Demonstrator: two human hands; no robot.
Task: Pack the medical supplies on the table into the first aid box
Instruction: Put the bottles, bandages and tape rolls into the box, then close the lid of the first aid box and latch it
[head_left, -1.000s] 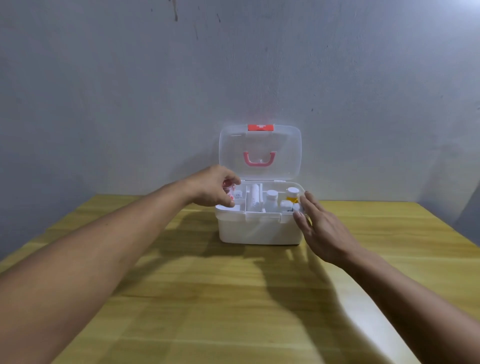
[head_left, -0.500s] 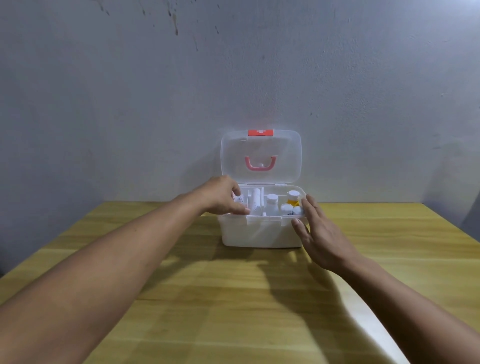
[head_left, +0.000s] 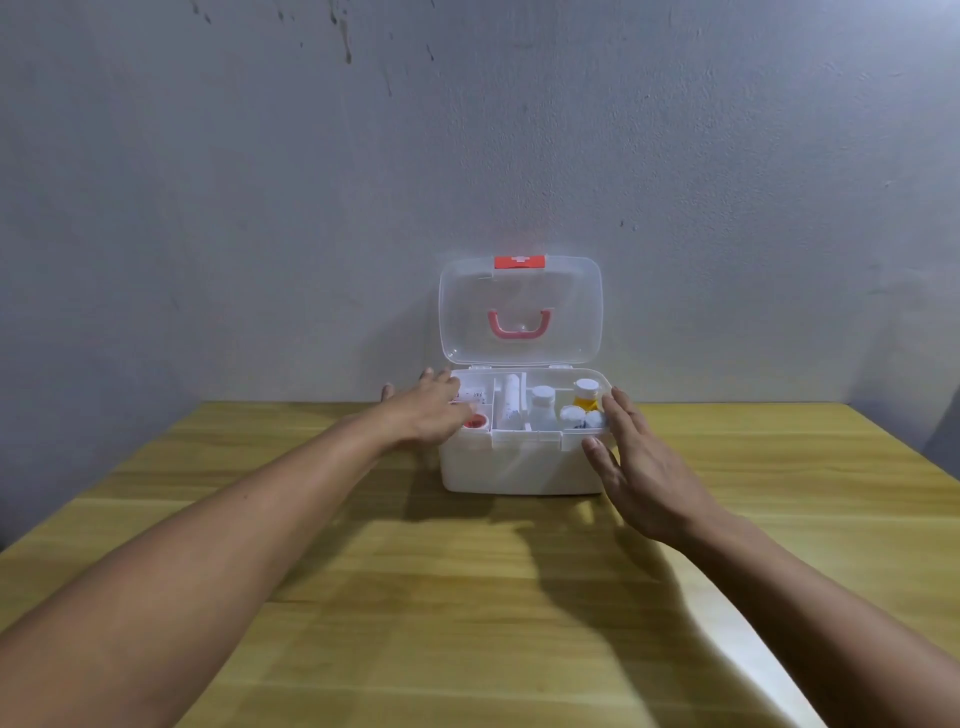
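The white first aid box (head_left: 522, 467) stands at the far middle of the table, its clear lid (head_left: 521, 312) with a pink handle upright. Its top tray holds a red-centred roll (head_left: 475, 422), a white tube (head_left: 510, 402), a white bottle (head_left: 542, 405), an orange bottle with a white cap (head_left: 587, 395) and small white-capped jars (head_left: 574, 415). My left hand (head_left: 428, 408) lies flat over the tray's left compartment, fingers spread, holding nothing. My right hand (head_left: 639, 467) is open against the box's right front corner.
The wooden table (head_left: 467, 597) stretches toward me, its right front edge running diagonally. A grey wall rises directly behind the box. My forearms cross the table from both lower corners.
My left hand has opened from a closed pinch over the left compartment and now lies spread there. My right hand stayed at the box's right corner. The camera tilted slightly.
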